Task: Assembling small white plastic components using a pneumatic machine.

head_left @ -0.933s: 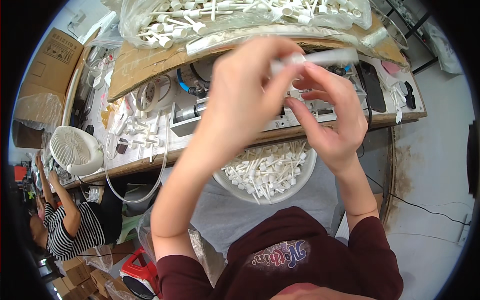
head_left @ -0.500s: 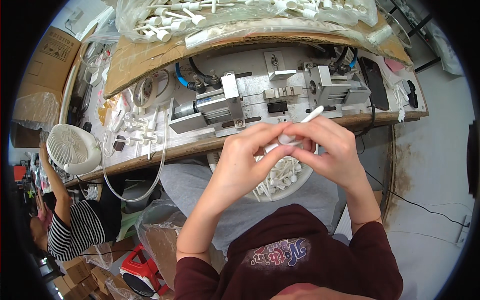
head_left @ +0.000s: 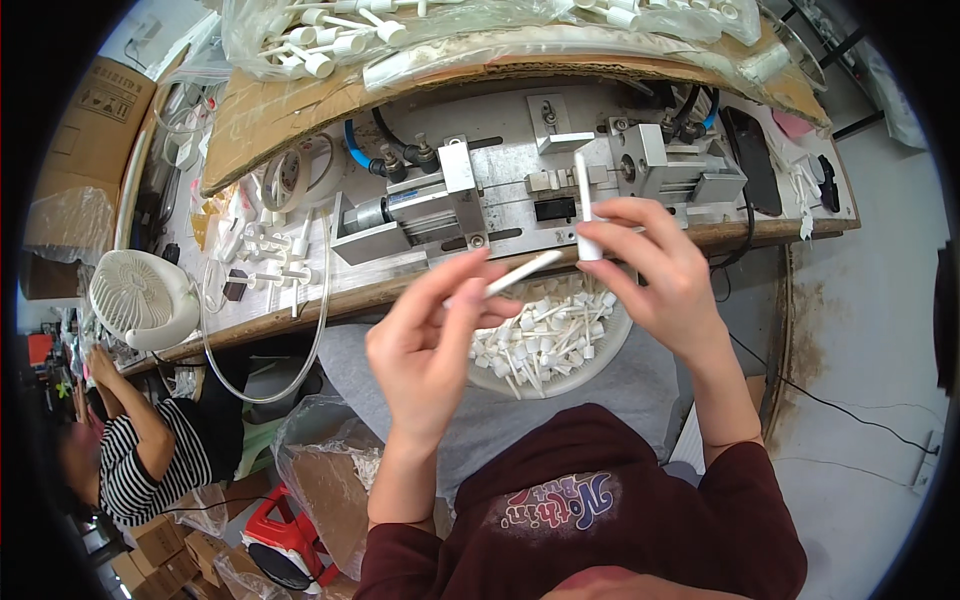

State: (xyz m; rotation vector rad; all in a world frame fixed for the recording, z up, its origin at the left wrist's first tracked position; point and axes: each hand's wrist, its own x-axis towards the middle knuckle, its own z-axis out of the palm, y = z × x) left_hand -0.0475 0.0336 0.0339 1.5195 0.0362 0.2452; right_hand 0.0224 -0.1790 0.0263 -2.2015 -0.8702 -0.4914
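Note:
My right hand (head_left: pixel 650 265) pinches a white cap with a long stem (head_left: pixel 585 195). The cap sits between thumb and fingers, and the stem points up toward the metal fixture. Lower and to the left, my left hand (head_left: pixel 430 345) is closed on a second white stemmed piece (head_left: pixel 524 272); its stem sticks out to the right, while its other end is hidden by my fingers. Beneath both hands, a round white basket (head_left: pixel 588 378) on my lap holds many similar white stemmed caps (head_left: pixel 540 345). Both hands are apart from each other.
A clamping fixture with a left cylinder block (head_left: pixel 410 215), a small middle jig (head_left: pixel 555 183) and a right block (head_left: pixel 665 165) stands on the bench. A cardboard sheet (head_left: pixel 450 85) bears bagged caps above it. A fan (head_left: pixel 140 300) and a co-worker in stripes (head_left: pixel 165 450) are at left.
My hands, close together before, have moved apart, the left one down and to the left. Each now shows its own white stemmed piece, and more of the basket is visible.

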